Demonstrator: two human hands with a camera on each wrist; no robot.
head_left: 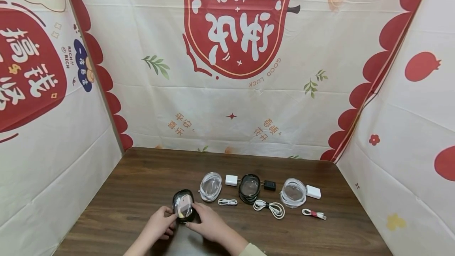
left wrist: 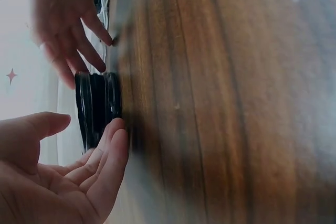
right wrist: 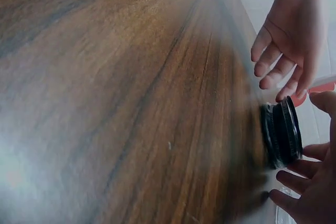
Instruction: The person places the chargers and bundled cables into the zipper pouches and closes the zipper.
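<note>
A black oval pouch [head_left: 183,206] with a clear window stands on the wooden table, and something pale and a bit of yellow show through its top. At its left side is my left hand [head_left: 160,223], its fingers touching the side with the thumb held apart. My right hand [head_left: 210,219] is on the other side, fingers relaxed and fingertips at the pouch's edge. In the left wrist view the black side wall [left wrist: 98,109] shows between both hands. The right wrist view shows the same pouch [right wrist: 282,132] above the fingers of my right hand [right wrist: 310,179].
To the right lie two clear pouches [head_left: 211,187] [head_left: 293,193] and another black pouch [head_left: 249,188]. Around them are white chargers [head_left: 231,180] [head_left: 313,192], a black charger [head_left: 269,185] and bundled white cables [head_left: 227,202] [head_left: 269,208] [head_left: 314,213]. Printed cloth [head_left: 227,102] hangs behind the table.
</note>
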